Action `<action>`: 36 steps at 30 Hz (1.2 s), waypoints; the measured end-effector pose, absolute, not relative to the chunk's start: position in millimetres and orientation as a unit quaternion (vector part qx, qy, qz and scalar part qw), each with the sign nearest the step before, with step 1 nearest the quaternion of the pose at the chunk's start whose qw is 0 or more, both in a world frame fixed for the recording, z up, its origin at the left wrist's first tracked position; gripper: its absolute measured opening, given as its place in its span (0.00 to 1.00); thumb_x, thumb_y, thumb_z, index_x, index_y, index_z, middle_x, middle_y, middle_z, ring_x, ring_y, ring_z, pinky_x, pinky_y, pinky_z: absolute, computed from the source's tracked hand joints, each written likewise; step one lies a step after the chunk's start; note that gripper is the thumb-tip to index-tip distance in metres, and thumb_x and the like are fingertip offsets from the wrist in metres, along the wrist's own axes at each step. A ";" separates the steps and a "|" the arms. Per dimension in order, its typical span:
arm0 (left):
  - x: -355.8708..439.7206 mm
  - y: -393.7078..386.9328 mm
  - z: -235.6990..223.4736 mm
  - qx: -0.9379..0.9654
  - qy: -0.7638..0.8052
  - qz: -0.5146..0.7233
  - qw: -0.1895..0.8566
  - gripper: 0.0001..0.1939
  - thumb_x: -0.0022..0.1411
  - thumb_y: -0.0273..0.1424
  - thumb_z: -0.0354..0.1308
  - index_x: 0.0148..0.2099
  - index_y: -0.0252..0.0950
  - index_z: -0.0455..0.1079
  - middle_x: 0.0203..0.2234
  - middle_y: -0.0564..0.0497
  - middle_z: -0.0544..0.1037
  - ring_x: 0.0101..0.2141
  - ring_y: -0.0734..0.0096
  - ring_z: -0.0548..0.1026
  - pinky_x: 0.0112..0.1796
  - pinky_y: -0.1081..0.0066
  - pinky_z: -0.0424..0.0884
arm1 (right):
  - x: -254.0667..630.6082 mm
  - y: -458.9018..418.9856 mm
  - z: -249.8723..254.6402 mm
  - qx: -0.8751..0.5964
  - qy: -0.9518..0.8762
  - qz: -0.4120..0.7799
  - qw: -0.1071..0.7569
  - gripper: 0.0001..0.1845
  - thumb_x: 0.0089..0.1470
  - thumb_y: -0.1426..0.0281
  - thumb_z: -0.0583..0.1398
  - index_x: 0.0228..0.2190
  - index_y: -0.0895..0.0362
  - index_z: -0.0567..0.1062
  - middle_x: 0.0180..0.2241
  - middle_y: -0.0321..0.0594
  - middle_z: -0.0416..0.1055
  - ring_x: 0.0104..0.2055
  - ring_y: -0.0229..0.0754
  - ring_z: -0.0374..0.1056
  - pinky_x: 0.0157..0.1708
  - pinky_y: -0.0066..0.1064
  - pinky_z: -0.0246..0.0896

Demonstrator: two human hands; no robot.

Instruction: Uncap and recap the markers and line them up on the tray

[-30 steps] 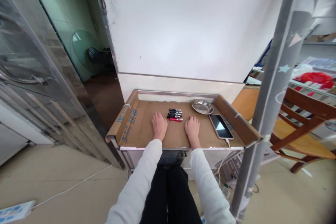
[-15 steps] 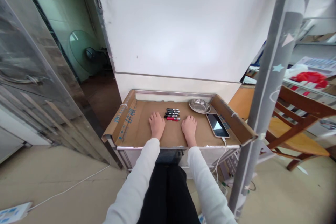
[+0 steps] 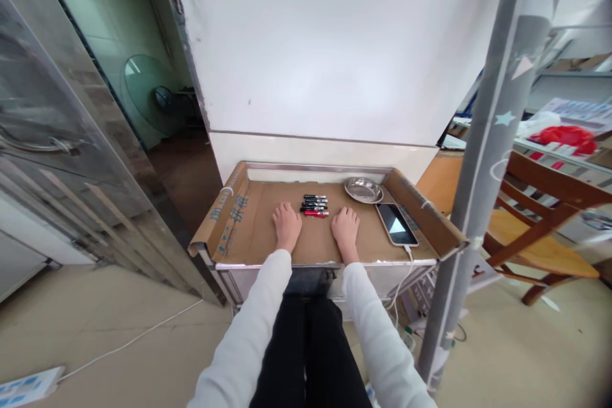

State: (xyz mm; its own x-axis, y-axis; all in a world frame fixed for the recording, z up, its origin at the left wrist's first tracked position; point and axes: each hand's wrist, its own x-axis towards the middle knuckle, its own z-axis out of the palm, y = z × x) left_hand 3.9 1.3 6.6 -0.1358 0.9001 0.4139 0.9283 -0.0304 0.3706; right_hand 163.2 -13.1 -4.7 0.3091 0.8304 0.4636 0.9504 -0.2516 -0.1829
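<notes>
My left hand (image 3: 287, 226) lies palm down on the cardboard sheet (image 3: 258, 229), its fingers stretched forward and nothing in it. To the other side, my right hand (image 3: 345, 227) rests the same way, open and unloaded. Between the two sits a stack of several marker pens (image 3: 314, 202), laid side by side, mostly black with a red marker (image 3: 316, 213) nearest to me. Neither hand touches the pens. Beyond my right hand stands a round metal dish (image 3: 364, 190). A phone (image 3: 396, 224) lies to the right of that hand, screen up.
Folded cardboard walls (image 3: 425, 217) border the cart's left and right sides. From the phone runs a white cable (image 3: 405, 274) over the front edge. A grey pole (image 3: 482, 159) stands close on the right, with a wooden chair (image 3: 549, 236) behind it. A metal door (image 3: 62, 115) is at left.
Both hands stay in place on the cardboard. Only the camera view has shifted slightly; the pens, dish and phone have not moved.
</notes>
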 end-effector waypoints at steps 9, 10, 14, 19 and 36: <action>2.3 -0.6 5.5 -0.808 -0.492 -0.323 -0.030 0.08 0.59 0.23 0.46 0.40 0.37 0.63 0.36 0.48 0.69 0.39 0.68 0.69 0.43 0.68 0.64 | 158.9 -14.9 5.6 -0.704 -0.637 -0.140 0.282 0.13 0.58 0.71 0.46 0.34 0.61 0.69 0.38 0.50 0.65 0.41 0.48 0.59 0.40 0.36 0.50; 2.2 -0.3 5.1 -0.813 -0.486 -0.318 -0.031 0.08 0.59 0.23 0.47 0.39 0.37 0.64 0.35 0.49 0.69 0.39 0.67 0.69 0.43 0.67 0.64 | 158.2 -14.9 6.9 -0.678 -0.666 -0.135 0.280 0.14 0.59 0.70 0.46 0.33 0.60 0.69 0.37 0.49 0.65 0.40 0.46 0.59 0.41 0.35 0.50; 1.8 0.9 5.1 -0.814 -0.494 -0.305 -0.035 0.05 0.59 0.26 0.51 0.39 0.37 0.65 0.36 0.49 0.70 0.39 0.67 0.69 0.43 0.66 0.63 | 157.2 -13.6 6.5 -0.627 -0.725 -0.107 0.264 0.14 0.59 0.69 0.47 0.33 0.59 0.71 0.35 0.46 0.65 0.39 0.44 0.58 0.41 0.33 0.50; 0.6 3.0 3.8 -0.818 -0.490 -0.298 -0.043 0.09 0.59 0.35 0.56 0.39 0.37 0.66 0.36 0.50 0.70 0.39 0.66 0.68 0.42 0.66 0.63 | 156.5 -14.9 3.9 -0.634 -0.726 -0.085 0.254 0.12 0.57 0.67 0.50 0.34 0.58 0.72 0.36 0.45 0.66 0.41 0.45 0.58 0.42 0.33 0.50; 3.4 19.8 12.0 -0.789 -0.477 -0.381 -0.074 0.05 0.62 0.31 0.51 0.42 0.38 0.64 0.36 0.51 0.71 0.38 0.71 0.71 0.42 0.69 0.66 | 155.7 -13.0 7.6 -0.625 -0.735 -0.085 0.249 0.08 0.54 0.73 0.51 0.34 0.56 0.70 0.37 0.43 0.65 0.41 0.44 0.58 0.42 0.32 0.49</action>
State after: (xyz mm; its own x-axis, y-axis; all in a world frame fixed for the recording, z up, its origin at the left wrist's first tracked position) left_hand 3.4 19.8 12.0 0.2548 0.8083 0.5308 0.6959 -0.5344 0.4797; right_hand 155.7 -13.0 7.6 -0.0943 0.8767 0.4717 0.9613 0.2034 -0.1858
